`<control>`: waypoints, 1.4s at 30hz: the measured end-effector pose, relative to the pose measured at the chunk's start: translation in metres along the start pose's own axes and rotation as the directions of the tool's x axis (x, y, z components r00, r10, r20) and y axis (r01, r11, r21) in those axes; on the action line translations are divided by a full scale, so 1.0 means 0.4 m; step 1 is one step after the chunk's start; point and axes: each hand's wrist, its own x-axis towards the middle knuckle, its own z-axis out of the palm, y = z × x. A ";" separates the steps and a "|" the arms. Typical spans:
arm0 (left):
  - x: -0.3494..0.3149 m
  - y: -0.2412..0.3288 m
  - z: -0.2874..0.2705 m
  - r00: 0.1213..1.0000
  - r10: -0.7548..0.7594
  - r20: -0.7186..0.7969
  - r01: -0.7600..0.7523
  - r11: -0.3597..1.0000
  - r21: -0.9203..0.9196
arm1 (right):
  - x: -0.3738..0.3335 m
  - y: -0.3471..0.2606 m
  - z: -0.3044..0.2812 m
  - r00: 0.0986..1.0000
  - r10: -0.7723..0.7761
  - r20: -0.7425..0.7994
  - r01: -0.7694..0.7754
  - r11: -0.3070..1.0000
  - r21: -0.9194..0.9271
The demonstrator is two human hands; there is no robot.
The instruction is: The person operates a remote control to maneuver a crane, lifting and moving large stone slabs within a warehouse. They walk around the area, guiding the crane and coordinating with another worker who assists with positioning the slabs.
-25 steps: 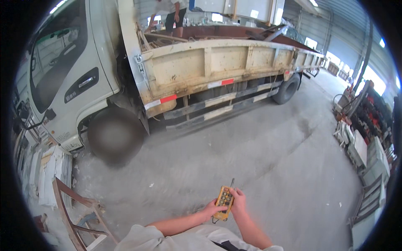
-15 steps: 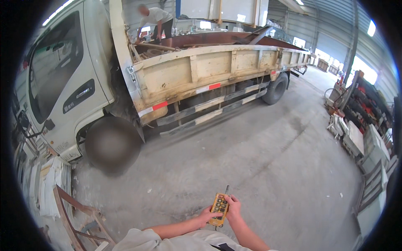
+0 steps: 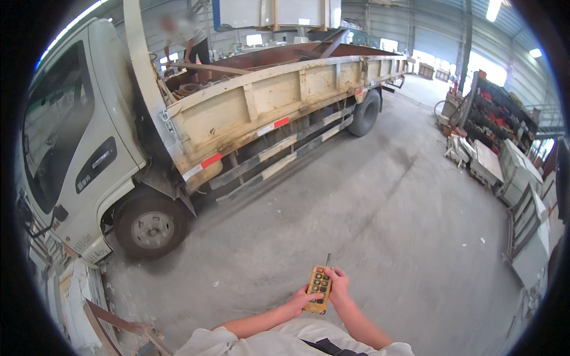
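Both my hands hold a yellow handheld remote control (image 3: pixel 319 291) with dark buttons and a short black antenna, low in front of my body. My left hand (image 3: pixel 300 300) wraps its lower left side, thumb lying over the lower buttons. On the other side, my right hand (image 3: pixel 338 286) grips the upper right edge, its thumb near the top buttons. Ahead stands a truck with a cream side panel (image 3: pixel 273 95) and a white cab (image 3: pixel 77 130). Above the bed's far side a large white slab (image 3: pixel 297 13) shows against wooden uprights; what bears it is out of sight.
Another person (image 3: pixel 189 43) stoops in the truck bed by a long timber (image 3: pixel 222 67). A brown frame (image 3: pixel 110 323) lies close on my left. Along the right, slabs (image 3: pixel 487 161) and a loaded rack (image 3: pixel 499 115) line the grey floor (image 3: pixel 332 207).
My view has shifted, so the truck sits farther left in the picture. The timber beside the other person lies differently. My hands keep the same hold on the remote control.
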 end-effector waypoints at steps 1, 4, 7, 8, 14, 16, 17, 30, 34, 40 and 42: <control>-0.007 0.009 -0.008 1.000 -0.002 0.001 0.002 1.000 0.004 | -0.003 0.007 0.007 1.000 -0.013 -0.001 0.013 1.000 0.000; -0.021 0.020 -0.042 1.000 0.000 0.021 0.000 1.000 -0.010 | -0.009 0.036 0.035 0.999 -0.034 -0.043 0.033 0.999 -0.006; -0.026 0.027 -0.075 0.999 -0.004 0.050 0.004 1.000 -0.003 | -0.016 0.059 0.053 0.995 -0.053 -0.085 0.052 0.999 -0.011; -0.026 0.029 -0.087 0.998 -0.008 0.067 0.008 1.000 -0.009 | -0.022 0.065 0.064 0.994 -0.056 -0.096 0.055 0.998 -0.010; -0.033 0.047 -0.144 0.990 -0.094 0.107 0.090 0.995 0.043 | -0.051 0.099 0.104 0.977 -0.080 -0.198 0.082 0.997 -0.001; -0.037 0.050 -0.161 0.985 -0.131 0.111 0.124 0.990 0.071 | -0.065 0.110 0.111 0.974 -0.051 -0.220 0.058 0.998 0.025; -0.039 0.051 -0.167 0.979 -0.172 0.113 0.166 0.984 0.061 | -0.071 0.113 0.114 0.972 -0.038 -0.230 0.047 0.998 0.035; -0.023 0.035 -0.177 0.959 -0.179 0.220 0.167 0.983 0.069 | -0.066 0.137 0.076 0.953 -0.088 -0.290 0.098 0.995 0.020; -0.019 0.025 -0.153 0.968 -0.141 0.209 0.129 0.989 0.074 | -0.065 0.126 0.057 0.951 -0.107 -0.292 0.120 0.992 0.027; -0.019 0.014 -0.107 0.979 -0.129 0.160 0.104 0.982 0.155 | -0.078 0.096 0.034 0.944 -0.121 -0.307 0.139 0.990 0.038; -0.020 0.009 -0.094 0.979 -0.127 0.162 0.103 0.983 0.150 | -0.089 0.082 0.030 0.941 -0.111 -0.321 0.131 0.991 0.040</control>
